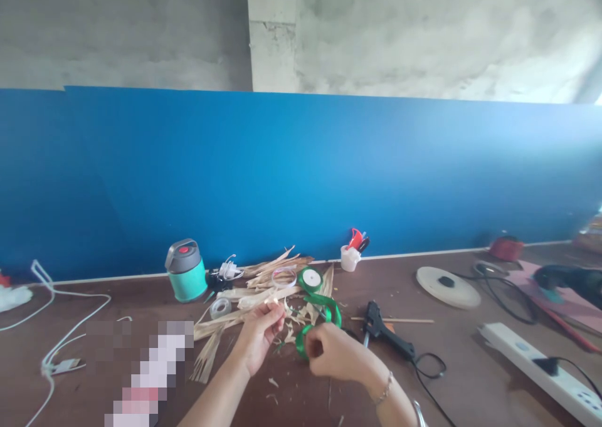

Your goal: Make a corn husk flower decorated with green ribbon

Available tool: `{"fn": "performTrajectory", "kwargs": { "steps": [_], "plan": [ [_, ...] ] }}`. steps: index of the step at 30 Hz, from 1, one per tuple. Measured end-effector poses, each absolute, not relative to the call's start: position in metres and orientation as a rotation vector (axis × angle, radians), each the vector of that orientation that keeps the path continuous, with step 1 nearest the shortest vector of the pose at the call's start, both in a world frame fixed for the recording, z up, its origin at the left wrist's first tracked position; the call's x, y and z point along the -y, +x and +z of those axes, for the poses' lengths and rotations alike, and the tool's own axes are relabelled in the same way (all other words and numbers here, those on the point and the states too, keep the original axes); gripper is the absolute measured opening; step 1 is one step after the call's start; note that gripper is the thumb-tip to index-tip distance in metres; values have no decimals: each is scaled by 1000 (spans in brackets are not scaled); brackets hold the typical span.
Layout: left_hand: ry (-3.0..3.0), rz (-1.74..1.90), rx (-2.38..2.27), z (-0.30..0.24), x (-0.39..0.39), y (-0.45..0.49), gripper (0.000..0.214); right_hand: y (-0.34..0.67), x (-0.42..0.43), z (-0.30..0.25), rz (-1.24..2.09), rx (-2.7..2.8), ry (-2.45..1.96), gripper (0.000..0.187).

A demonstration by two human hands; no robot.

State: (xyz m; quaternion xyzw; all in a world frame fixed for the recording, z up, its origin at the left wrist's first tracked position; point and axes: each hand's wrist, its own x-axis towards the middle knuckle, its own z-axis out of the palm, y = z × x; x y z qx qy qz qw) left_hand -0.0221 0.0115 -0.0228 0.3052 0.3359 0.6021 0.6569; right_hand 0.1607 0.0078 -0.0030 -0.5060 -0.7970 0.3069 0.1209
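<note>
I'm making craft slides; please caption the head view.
A person's left hand and right hand among green ribbon and pale dry strips, with a black glue gun nearby.

Blue Panel [329, 163] Standing Before a Grey Wall [423, 38]

The long blue panel is stretching across the whole view, behind the brown surface [395, 289]. At the left, its upper edge is making a small step, and a faint line is slanting down from there. A thin pale strip [117, 278] is running along its foot. Above it, the grey wall is showing cloudy stains, and a pale pillar [273, 57] is rising, with a rough line across its front. The right side is looking brighter, while the wall at left is lying in dimmer grey.
</note>
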Motion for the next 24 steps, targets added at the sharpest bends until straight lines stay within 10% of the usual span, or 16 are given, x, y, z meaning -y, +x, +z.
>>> {"fn": "performTrajectory", "kwargs": {
  "steps": [11,24],
  "plan": [
    [796,1301,-778,-25,-8,-18,21,138,-8,1,1553,1385,-939,23],
    [986,1357,-864,-27,-1,-13,17,128,-11,-10,1440,1262,-1018,38]
  ]
}}
